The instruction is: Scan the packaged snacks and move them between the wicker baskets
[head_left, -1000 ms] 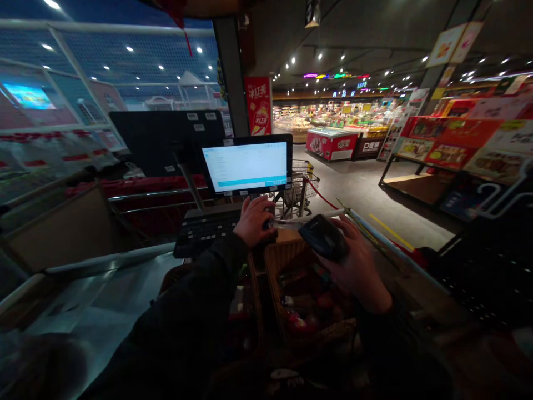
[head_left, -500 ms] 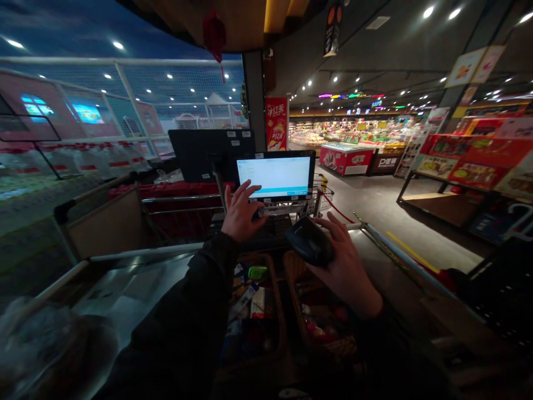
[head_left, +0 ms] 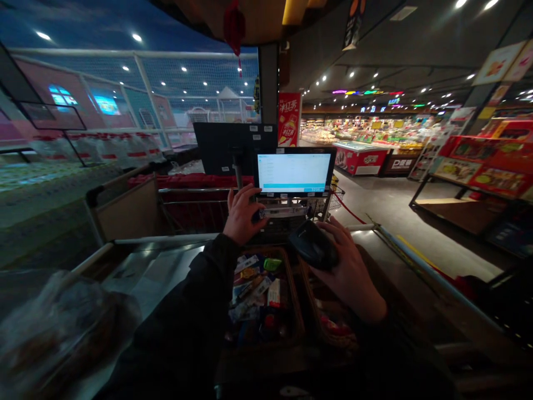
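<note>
The metal-topped bench (head_left: pixel 145 269) spreads widest at the left, with a clear plastic bag (head_left: pixel 66 322) at its near end; next in size comes the lit screen (head_left: pixel 293 172), upright beyond both hands, then the left basket (head_left: pixel 297 303), full of small packets, and the right basket (head_left: pixel 339 339) beside it, partly hidden by the right hand (head_left: pixel 353 272), which is clamped around a black handheld device (head_left: pixel 312 244); the left hand (head_left: pixel 244 216) pinches one end of a slim clear package (head_left: pixel 285 211), held just below the screen
</note>
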`<state>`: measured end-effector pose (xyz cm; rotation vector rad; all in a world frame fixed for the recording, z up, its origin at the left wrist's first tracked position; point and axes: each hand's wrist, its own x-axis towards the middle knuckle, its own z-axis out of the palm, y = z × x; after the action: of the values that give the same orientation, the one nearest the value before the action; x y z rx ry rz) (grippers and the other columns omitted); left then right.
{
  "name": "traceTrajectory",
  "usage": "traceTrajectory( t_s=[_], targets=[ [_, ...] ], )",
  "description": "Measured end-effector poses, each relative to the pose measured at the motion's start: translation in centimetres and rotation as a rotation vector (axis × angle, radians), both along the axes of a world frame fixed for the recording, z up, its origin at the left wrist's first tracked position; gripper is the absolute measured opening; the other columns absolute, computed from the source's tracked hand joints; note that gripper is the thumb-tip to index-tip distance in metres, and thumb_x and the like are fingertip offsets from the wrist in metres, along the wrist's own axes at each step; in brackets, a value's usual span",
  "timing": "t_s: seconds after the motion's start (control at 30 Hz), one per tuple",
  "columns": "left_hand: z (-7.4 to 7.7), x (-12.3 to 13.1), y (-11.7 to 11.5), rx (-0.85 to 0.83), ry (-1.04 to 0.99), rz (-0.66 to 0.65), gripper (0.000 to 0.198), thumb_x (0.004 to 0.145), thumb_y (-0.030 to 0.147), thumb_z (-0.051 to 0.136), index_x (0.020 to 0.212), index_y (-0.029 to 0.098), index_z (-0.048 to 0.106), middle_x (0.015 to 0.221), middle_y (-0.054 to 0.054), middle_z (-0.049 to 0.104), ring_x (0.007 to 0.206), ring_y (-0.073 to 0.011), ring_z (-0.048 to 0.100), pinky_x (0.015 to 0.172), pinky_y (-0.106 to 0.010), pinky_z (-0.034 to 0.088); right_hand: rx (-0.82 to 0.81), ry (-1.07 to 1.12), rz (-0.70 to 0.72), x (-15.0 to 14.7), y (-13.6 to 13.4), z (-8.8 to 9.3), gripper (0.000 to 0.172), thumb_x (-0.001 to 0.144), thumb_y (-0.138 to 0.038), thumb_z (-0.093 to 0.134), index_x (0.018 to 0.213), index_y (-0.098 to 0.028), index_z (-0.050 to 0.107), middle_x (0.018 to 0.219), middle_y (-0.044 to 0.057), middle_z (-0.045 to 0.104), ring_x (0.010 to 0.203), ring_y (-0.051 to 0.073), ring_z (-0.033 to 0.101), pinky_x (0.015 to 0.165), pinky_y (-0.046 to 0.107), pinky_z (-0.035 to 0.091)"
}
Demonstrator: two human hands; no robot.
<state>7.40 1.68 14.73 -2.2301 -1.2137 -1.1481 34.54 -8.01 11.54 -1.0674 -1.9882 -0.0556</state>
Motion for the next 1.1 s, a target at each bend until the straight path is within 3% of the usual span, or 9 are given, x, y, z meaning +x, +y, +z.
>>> traceTrajectory(
  t_s=[0.17, 0.47, 0.7, 0.93, 1.1],
  targets=[
    [-1.8, -1.9, -0.8, -0.059, -0.011, 0.003, 0.013, 0.082, 0.034, 0.068, 0.088, 0.024, 0.072, 0.14, -0.008, 0.058, 0.143, -0.0303, 0.04, 0.124, -0.059, 0.012, -0.03, 0.007, 0.013, -1.1, -0.2, -0.7, 0.045, 0.073, -0.022, 0.073, 0.117, -0.023, 0.063, 0.144, 0.013, 0.052, 0.146, 0.039, 0.034, 0.117, 0.069, 0.03],
    [-7.1, -5.4, -2.5, -0.227, 0.012, 0.016, 0.016, 0.081, 0.037, 0.069, 0.087, 0.023, 0.072, 0.136, -0.009, 0.061, 0.139, -0.0317, 0.044, 0.121, -0.062, 0.015, -0.111, -0.015, 0.036, -2.6, -0.1, -2.9, 0.045, 0.077, -0.029, 0.073, 0.12, -0.022, 0.063, 0.141, 0.014, 0.054, 0.144, 0.039, 0.036, 0.116, 0.069, 0.03],
    [-11.2, -7.9, -4.3, -0.36, 0.017, 0.062, 0.017, 0.077, 0.035, 0.072, 0.088, 0.023, 0.073, 0.134, -0.01, 0.062, 0.136, -0.0316, 0.048, 0.12, -0.062, 0.018, -0.151, -0.012, 0.07, -3.7, -0.2, -4.1, 0.045, 0.076, -0.026, 0.073, 0.119, -0.021, 0.064, 0.141, 0.014, 0.054, 0.143, 0.04, 0.037, 0.115, 0.069, 0.031],
    [-15.2, -9.9, -8.8, -0.613, 0.062, 0.153, 0.022, 0.074, 0.037, 0.073, 0.092, 0.024, 0.075, 0.133, -0.01, 0.064, 0.135, -0.0338, 0.049, 0.119, -0.065, 0.018, -0.177, -0.023, 0.082, -4.1, -0.2, -4.7, 0.046, 0.078, -0.028, 0.072, 0.122, -0.02, 0.063, 0.139, 0.015, 0.055, 0.143, 0.04, 0.038, 0.114, 0.066, 0.035],
    [-16.3, -10.5, -12.3, -0.812, 0.209, 0.177, 0.024, 0.07, 0.036, 0.077, 0.091, 0.024, 0.076, 0.141, -0.009, 0.059, 0.14, -0.0373, 0.043, 0.119, -0.068, 0.015, -0.172, -0.027, 0.097, -4.3, -0.2, -5.0, 0.044, 0.079, -0.029, 0.071, 0.121, -0.02, 0.063, 0.138, 0.015, 0.056, 0.141, 0.04, 0.04, 0.114, 0.066, 0.035]
  ],
)
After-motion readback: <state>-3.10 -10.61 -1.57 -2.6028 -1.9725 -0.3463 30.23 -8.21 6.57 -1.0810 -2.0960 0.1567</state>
